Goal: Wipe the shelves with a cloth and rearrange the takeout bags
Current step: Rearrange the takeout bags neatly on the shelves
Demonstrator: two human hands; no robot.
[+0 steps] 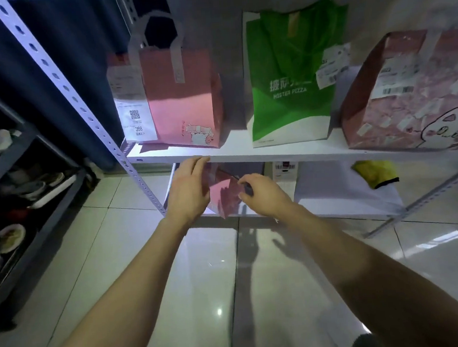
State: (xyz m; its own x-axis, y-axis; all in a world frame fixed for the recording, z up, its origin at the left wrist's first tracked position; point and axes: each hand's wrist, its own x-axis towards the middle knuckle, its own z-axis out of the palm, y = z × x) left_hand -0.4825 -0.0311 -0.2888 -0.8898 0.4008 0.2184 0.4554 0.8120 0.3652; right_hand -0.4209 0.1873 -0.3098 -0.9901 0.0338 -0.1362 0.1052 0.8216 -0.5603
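Left hand, centre frame: fingers near straight, flat against left side of lower pink bag. Right hand: fingers curled, pinching that bag's top edge. Bag glossy, creased, tilted, on lower shelf. Yellow cloth further right, same shelf. Upper shelf: handled pink bag, green bag, cat-print bag.

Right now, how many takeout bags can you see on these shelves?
4. On the upper shelf: pink bag left, green bag middle, cat-print bag right. On the lower shelf: second pink bag between the left hand and right hand. More may be hidden.
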